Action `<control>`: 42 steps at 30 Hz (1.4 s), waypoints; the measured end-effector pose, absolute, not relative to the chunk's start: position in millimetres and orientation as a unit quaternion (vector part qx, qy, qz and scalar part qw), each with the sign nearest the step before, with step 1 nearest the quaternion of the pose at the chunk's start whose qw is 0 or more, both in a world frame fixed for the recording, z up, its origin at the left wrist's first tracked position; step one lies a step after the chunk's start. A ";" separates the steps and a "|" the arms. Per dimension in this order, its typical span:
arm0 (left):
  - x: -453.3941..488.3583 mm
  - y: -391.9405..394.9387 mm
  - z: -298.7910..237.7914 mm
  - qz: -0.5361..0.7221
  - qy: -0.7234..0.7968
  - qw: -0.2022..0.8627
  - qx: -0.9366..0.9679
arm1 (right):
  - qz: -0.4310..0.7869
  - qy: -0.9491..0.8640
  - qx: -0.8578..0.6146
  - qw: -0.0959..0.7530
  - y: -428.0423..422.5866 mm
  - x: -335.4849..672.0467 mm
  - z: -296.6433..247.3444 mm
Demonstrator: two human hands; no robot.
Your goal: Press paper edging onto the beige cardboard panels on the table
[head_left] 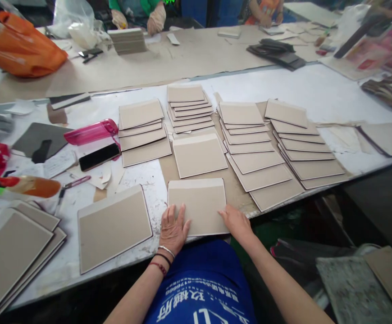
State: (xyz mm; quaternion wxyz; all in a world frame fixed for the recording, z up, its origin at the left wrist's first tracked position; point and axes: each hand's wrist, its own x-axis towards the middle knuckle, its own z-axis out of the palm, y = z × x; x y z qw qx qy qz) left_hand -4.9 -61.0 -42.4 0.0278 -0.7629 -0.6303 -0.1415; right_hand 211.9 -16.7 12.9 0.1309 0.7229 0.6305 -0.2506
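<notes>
A flat beige panel with dark edges and a paler strip along its top (pixel 199 198) lies at the table's front edge before me. My left hand (pixel 173 227) rests on its left side, fingers stretched over the surface. At the panel's right edge is my right hand (pixel 234 220), its thumb on top and its other fingers curled at the edge, pinching it. Just beyond lies a similar panel (pixel 200 155). Another single panel (pixel 115 227) lies to the left of my left hand, apart from it.
Overlapping rows of panels fan out at the left (pixel 145 148), back (pixel 185 94) and right (pixel 260 162). A black phone (pixel 99 156), a pink case (pixel 91 132) and a glue bottle (pixel 37 186) lie left. Across the table, a co-worker's gloved hand (pixel 157 19) is near a stack (pixel 127 41).
</notes>
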 end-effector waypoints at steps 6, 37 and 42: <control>-6.7 -58.9 -44.2 -0.150 -0.620 0.025 -0.770 | -0.266 0.625 0.722 0.129 -16.2 211.7 18.0; -33.5 -38.3 -12.7 0.019 -0.554 -0.032 -0.832 | -0.131 0.766 0.629 -0.020 0.0 183.3 31.4; -33.4 -41.1 -14.3 -0.011 -0.561 -0.033 -0.827 | -0.129 0.807 0.576 -0.038 -3.2 164.8 -5.3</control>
